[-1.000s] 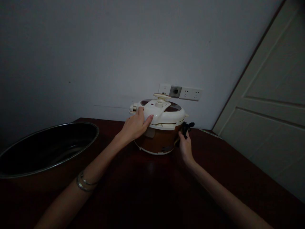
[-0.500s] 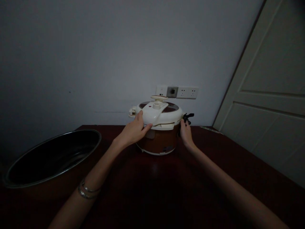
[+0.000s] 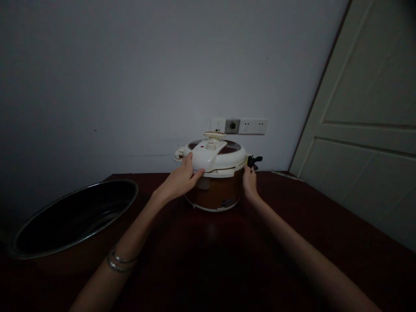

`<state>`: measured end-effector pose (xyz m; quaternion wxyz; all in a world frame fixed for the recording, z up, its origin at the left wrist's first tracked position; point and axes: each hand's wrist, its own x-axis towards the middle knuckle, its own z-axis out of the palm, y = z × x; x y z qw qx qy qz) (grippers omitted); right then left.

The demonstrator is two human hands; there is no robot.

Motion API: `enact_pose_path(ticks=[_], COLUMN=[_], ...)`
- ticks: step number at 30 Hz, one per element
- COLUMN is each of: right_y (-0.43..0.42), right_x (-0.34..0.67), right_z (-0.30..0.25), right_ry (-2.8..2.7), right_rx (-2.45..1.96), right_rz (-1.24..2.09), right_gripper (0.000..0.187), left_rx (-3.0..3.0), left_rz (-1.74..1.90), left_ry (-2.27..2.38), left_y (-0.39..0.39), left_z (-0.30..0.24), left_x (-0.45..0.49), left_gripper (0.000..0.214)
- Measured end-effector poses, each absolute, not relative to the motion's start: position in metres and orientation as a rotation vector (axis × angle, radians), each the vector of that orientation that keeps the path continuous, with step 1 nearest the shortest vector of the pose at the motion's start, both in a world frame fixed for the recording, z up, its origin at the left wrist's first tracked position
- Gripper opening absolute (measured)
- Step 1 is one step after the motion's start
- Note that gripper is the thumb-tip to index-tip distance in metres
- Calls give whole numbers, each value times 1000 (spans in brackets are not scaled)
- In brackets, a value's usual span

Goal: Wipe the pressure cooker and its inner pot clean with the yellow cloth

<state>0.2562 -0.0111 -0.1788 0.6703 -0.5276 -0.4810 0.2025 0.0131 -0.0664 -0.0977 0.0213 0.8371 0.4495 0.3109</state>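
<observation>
An electric pressure cooker (image 3: 214, 193) with a brown body stands upright on the dark red table. Its white lid (image 3: 227, 161) is on top, with a knob in the middle. My left hand (image 3: 179, 177) grips the lid's rim at the front left, the fingers up on the lid and the thumb along its edge. On the opposite side my right hand (image 3: 249, 180) holds the cooker at its side handle. Those fingertips are partly hidden behind the cooker. A bundled black power cord (image 3: 255, 161) hangs just above that hand.
A large dark inner pot (image 3: 78, 248) with a shiny rim rests at the left, close to my left forearm. Wall sockets (image 3: 252, 126) are behind the cooker. To the right, a pale panelled door (image 3: 360, 143) stands beyond the edge of the table (image 3: 214, 255).
The view has shifted slightly. Both hands stay on the cooker, and a little more of the cord bundle shows above my right hand.
</observation>
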Motion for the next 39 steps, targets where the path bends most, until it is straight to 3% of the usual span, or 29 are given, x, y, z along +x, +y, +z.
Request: enact_pose_path(ticks=[5,11,22,26,30,33,39], right_y=[-7,-67,-66,-78,-74,-64,-48], right_x=[256,203,276,272,228,182,121], right_z=[-183,-217,-269,-259,-237,-227,-221], right_ry=[-965,-1260,-1957,-2357,-2637,-2651,-2576], right_rx=[-1279,-1069,-828,-631,-458,-508,-854], right_rz=[550,30,-335,-409,-497,-626,-912], right_gripper=[58,52,57,45,36,27,26], left_rx=[2576,2580,2408,2192,1874,1610,1350], left_rz=[940,983,1195,1509,1832,1818,1784], left_ry=[1425,1429,1233,1399,1525,1361,1145], left_y=[-67,-67,-49,-23,7,20,24], left_z=[-98,-100,-90,-97,-116,-128,-133], left_x=[14,17,-9,-20,-19,-12,-16], left_gripper=[76,78,41,29,34,42,46])
